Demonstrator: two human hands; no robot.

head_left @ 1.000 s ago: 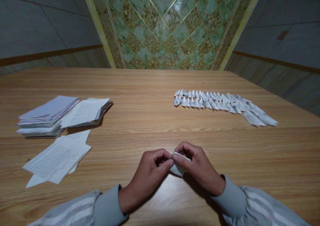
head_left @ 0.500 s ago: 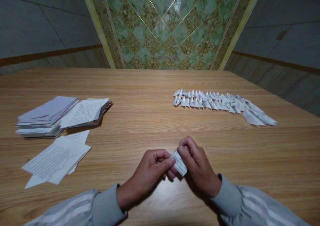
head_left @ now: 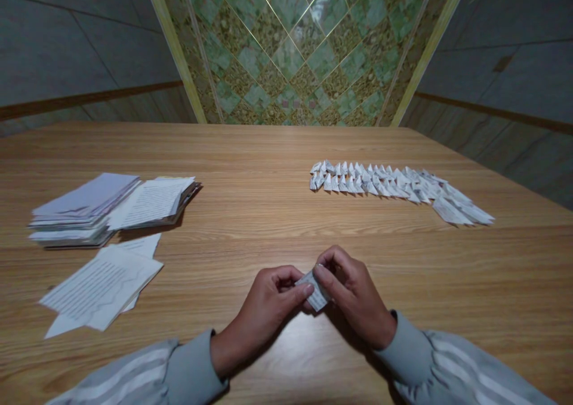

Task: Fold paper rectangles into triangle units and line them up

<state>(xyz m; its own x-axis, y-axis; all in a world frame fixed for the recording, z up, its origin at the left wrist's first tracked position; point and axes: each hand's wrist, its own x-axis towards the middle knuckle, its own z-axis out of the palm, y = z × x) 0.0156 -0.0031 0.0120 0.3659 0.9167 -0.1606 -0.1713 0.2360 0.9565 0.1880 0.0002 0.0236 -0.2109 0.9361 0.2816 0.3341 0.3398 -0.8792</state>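
Between my hands, just above the table near its front, is a small folded piece of printed paper (head_left: 318,299). My left hand (head_left: 278,297) pinches its left side, thumb on top and fingers underneath. At the upper right edge my right hand (head_left: 351,288) grips it between thumb and bent index finger. The lower corner of the paper points toward me. Part of it is covered by both thumbs, and its underside is hidden.
Two rows of small folded paper pieces (head_left: 380,181) stand at the right on the wooden table (head_left: 250,214). To the left lie a paper stack (head_left: 89,196), a second pile of printed sheets (head_left: 154,202) and several loose sheets (head_left: 101,285). A tiled wall (head_left: 290,52) rises behind.
The folded paper has turned and shifted slightly left, showing less of its printed face. My right hand has moved a little left with it; both hands keep their hold.
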